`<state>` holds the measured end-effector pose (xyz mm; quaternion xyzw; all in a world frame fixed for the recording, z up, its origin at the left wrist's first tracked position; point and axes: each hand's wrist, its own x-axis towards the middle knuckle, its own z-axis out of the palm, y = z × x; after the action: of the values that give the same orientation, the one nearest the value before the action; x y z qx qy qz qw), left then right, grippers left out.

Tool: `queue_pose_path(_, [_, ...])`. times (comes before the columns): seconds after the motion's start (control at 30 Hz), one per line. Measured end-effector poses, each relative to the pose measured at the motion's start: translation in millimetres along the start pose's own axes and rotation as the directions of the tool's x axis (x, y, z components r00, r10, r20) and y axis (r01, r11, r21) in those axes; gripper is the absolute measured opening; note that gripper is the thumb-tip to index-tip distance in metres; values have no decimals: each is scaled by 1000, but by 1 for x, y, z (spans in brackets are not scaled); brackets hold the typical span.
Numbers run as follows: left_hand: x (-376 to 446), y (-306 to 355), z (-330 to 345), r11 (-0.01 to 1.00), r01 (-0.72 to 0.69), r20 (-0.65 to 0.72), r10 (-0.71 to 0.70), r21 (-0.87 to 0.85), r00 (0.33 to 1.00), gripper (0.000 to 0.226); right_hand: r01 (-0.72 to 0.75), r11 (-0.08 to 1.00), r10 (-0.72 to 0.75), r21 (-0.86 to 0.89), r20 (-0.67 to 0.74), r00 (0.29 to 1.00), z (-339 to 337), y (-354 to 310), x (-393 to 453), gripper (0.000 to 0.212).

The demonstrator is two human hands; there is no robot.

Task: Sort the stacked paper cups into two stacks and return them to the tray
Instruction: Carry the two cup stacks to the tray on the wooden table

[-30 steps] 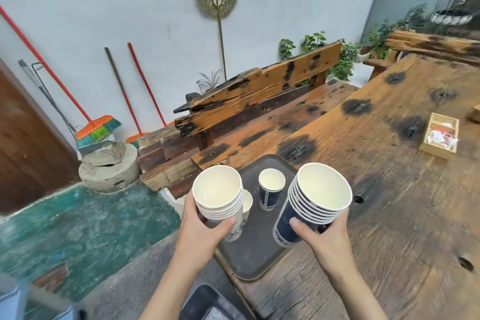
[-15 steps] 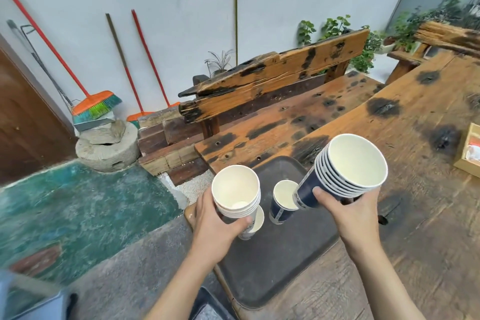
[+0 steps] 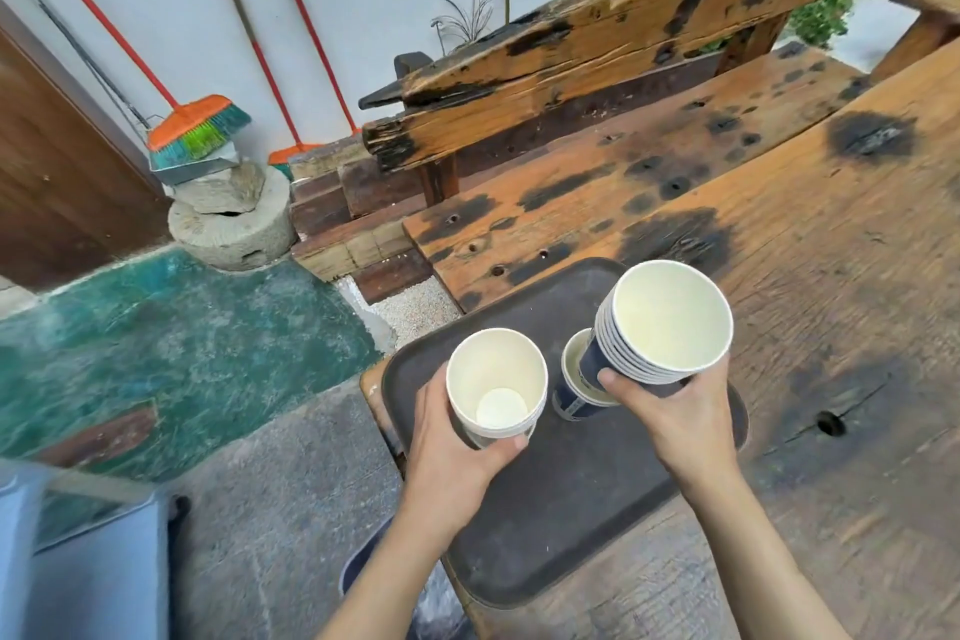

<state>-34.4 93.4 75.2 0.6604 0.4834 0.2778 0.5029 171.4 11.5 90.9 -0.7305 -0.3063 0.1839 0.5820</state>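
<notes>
My left hand [image 3: 457, 442] grips a short stack of white paper cups [image 3: 496, 382], held upright over the left part of the dark tray [image 3: 561, 509]. A white cup below that stack is almost fully hidden by it. My right hand [image 3: 675, 411] holds a taller stack of dark blue cups [image 3: 660, 322], tilted with its mouth toward me, above the tray's middle. A single blue cup [image 3: 576, 382] stands on the tray just under and left of the blue stack.
The tray lies at the corner of a rough wooden table [image 3: 831, 327]. A wooden bench [image 3: 597, 68] runs behind the table. Brooms [image 3: 197, 130] and a stone block [image 3: 234, 218] stand by the wall at left. Green floor lies below.
Both hands have lowered toward the tray. The white stack has come down over the white cup on the tray, and the blue stack has moved closer to the single blue cup.
</notes>
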Motion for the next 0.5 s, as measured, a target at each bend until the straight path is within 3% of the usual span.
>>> queue_pose_path(0.1, [2, -18, 9, 1000, 14, 7, -14, 13, 1000, 86, -12, 1000, 12, -3, 64, 998, 4, 20, 2, 104])
queue_pose_path(0.3, [7, -45, 24, 999, 40, 46, -41, 24, 998, 89, -11, 999, 19, -47, 172, 985, 8, 47, 1, 91])
queue_pose_path(0.5, [7, -64, 29, 997, 72, 52, -72, 1, 996, 90, -111, 994, 107, 4, 234, 966, 6, 80, -7, 94])
